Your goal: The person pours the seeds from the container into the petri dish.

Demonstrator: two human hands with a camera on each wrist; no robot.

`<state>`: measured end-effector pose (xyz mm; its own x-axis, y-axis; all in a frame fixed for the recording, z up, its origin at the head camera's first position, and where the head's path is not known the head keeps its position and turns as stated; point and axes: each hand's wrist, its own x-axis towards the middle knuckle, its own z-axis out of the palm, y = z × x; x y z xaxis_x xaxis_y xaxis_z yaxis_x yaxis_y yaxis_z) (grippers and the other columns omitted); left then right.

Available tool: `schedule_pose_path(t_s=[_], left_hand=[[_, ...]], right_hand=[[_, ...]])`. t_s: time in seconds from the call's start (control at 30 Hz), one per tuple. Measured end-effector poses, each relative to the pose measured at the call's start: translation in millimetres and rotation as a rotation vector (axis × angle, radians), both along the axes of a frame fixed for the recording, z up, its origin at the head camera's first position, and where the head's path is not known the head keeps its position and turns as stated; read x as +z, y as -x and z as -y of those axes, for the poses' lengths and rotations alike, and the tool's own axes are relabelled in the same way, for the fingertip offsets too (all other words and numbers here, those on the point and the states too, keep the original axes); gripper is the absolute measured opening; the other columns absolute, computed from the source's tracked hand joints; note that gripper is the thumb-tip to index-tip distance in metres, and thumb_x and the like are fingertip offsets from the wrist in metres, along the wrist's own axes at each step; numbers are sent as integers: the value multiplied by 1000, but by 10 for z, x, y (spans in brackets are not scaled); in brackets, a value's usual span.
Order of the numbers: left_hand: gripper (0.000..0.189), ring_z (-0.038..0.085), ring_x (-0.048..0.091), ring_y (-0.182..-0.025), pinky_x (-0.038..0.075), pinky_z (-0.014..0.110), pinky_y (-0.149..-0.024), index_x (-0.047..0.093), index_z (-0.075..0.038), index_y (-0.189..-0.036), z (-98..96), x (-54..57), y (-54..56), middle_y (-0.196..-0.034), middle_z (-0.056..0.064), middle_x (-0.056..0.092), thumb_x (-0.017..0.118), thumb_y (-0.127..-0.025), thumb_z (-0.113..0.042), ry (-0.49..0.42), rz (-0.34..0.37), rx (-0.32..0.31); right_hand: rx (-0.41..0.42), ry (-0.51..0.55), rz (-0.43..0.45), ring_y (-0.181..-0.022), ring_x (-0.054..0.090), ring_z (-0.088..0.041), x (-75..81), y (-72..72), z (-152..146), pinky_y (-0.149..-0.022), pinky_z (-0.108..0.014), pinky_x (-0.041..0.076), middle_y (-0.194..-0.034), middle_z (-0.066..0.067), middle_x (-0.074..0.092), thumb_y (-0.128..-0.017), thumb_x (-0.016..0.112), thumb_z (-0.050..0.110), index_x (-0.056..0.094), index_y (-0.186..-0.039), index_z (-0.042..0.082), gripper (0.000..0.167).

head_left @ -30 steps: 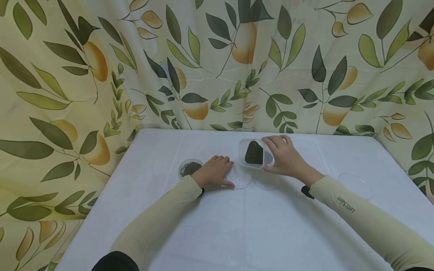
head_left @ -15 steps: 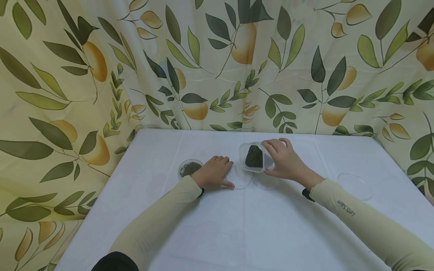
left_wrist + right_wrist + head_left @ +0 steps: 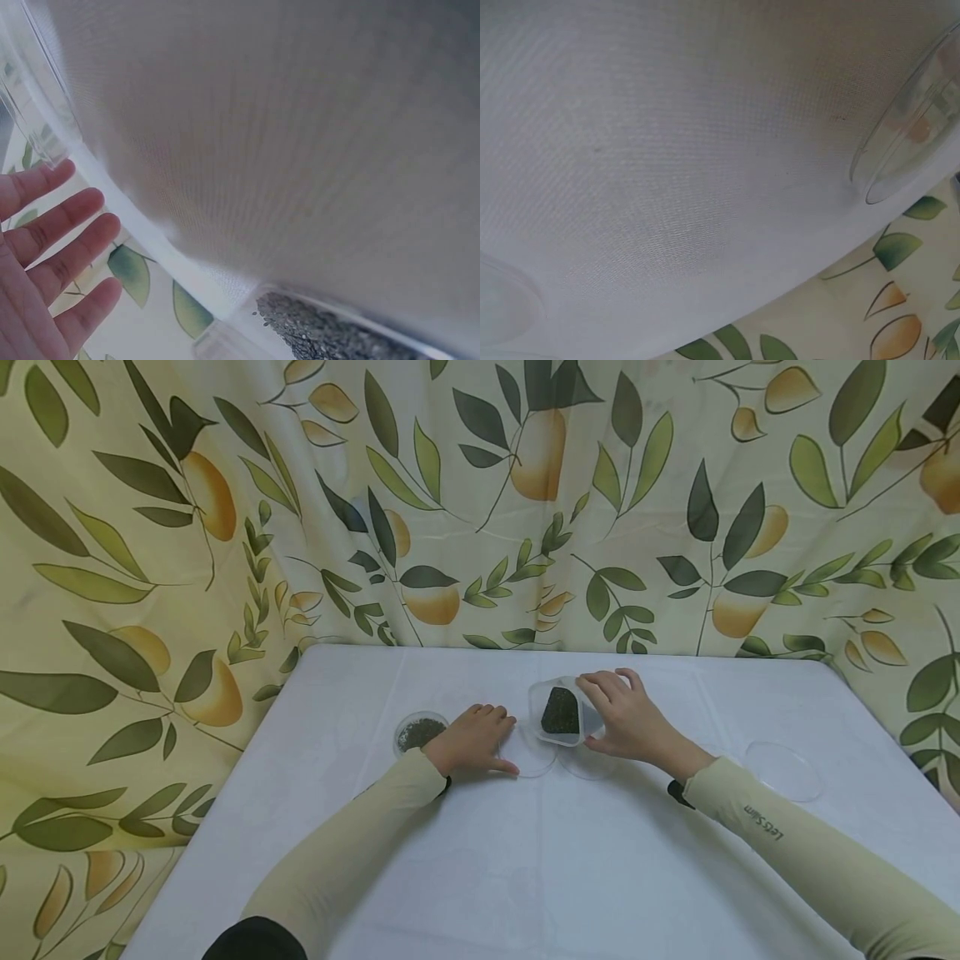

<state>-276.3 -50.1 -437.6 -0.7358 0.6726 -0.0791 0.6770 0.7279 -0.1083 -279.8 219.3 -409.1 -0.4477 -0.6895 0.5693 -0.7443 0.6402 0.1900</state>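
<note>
Leafy cloth (image 3: 480,510) backs a white table (image 3: 465,877). Right hand (image 3: 630,714) pinches a tub (image 3: 534,710) of dark green stuff by its side, over a clear dish's (image 3: 531,760) far edge. Left hand (image 3: 471,739), fingers straight and spread, touches that dish; seeds (image 3: 420,732) sit just beyond its wrist.

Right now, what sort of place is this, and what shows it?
Probably an indoor tabletop workspace, though the exact room can't be told: a white-covered table, a leaf-and-fruit patterned cloth hanging behind it, and a clear round dish of dark grains.
</note>
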Motion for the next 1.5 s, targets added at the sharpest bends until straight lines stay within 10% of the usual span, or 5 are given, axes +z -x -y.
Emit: schedule_pose_path(t_s=[1.5], left_hand=[[83, 21, 49, -117, 37, 38, -106, 47, -10, -133, -1, 12, -19, -126, 6, 52, 52, -78, -72, -4, -22, -13]], right_hand=[[38, -15, -76, -105, 54, -32, 17, 10, 27, -90, -59, 39, -114, -19, 58, -44, 90, 31, 51, -120, 0, 91]])
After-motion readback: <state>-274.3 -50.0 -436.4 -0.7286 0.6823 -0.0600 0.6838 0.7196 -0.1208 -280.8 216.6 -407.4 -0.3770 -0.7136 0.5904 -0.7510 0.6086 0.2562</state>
